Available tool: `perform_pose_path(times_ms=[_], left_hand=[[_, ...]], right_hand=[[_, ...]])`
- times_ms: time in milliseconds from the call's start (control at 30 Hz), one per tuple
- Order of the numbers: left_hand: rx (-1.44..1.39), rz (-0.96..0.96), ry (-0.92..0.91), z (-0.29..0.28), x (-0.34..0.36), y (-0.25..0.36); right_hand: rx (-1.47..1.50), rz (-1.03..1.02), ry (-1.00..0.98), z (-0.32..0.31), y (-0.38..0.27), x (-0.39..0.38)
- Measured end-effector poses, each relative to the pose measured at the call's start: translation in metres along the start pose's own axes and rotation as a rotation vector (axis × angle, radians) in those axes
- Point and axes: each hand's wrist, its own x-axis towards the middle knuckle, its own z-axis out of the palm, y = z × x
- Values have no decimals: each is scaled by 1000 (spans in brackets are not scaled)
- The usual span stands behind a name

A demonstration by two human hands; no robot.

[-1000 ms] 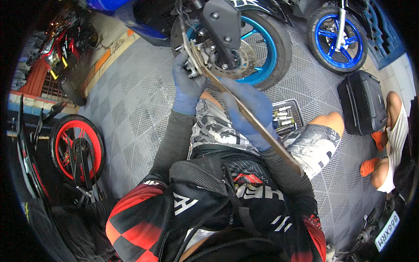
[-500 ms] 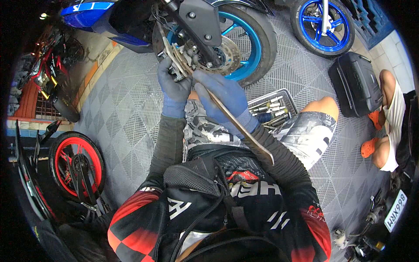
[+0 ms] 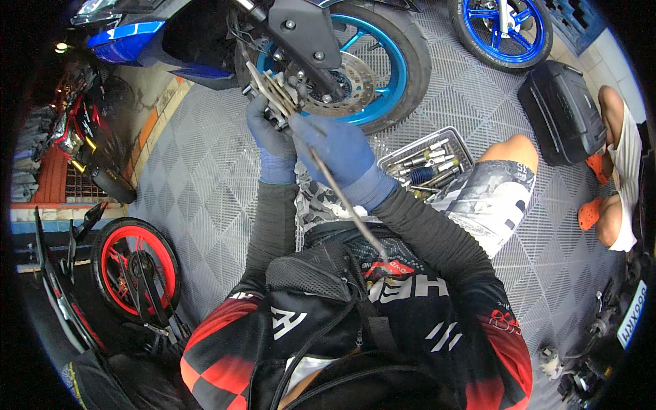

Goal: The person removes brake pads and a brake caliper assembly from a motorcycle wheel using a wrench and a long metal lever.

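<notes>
My left hand (image 3: 268, 140), in a blue and grey work glove, is closed around a brake caliper (image 3: 279, 102) beside the motorcycle's front wheel. My right hand (image 3: 342, 154), gloved alike, grips a long thin metal pry bar (image 3: 350, 213). Its upper end reaches into the caliper between flat metal pieces; the exact contact is hidden by my fingers. The lower end slants back over my right wrist toward my chest. Just beyond my hands is the perforated brake disc (image 3: 362, 76) on the teal wheel rim (image 3: 395, 75), next to the black fork leg (image 3: 311, 60).
Right of my hands, a grey mesh basket (image 3: 459, 137) holds sockets and other tools. Farther right stand a black case (image 3: 564, 113) and a person in orange clogs (image 3: 589, 213). Motorcycles with a blue wheel (image 3: 502, 31) and a red wheel (image 3: 137, 266) stand on the grey tiled floor (image 3: 212, 164).
The pry bar has swung, its lower end moving left from beside my right forearm to in front of my chest. My right hand has shifted slightly left; the view has tilted a little.
</notes>
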Motion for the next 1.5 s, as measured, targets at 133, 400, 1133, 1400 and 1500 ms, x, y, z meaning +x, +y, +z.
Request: perform_pose_path(times_ms=[133,400,1133,1400,1500], left_hand=[[223,116,-10,-2,-4,5],[-87,-29,90,4,-2,-3],[-219,-41,1,19,2,10],[-438,-121,28,10,-2,21],[-348,-109,42,-7,0,18]], right_hand=[[-27,-90,7,5,-3,-1],[-36,-2,-88,7,4,-5],[-78,-337,46,7,28,-3],[117,-237,-78,-22,-12,-22],[177,-165,80,-28,-20,-8]])
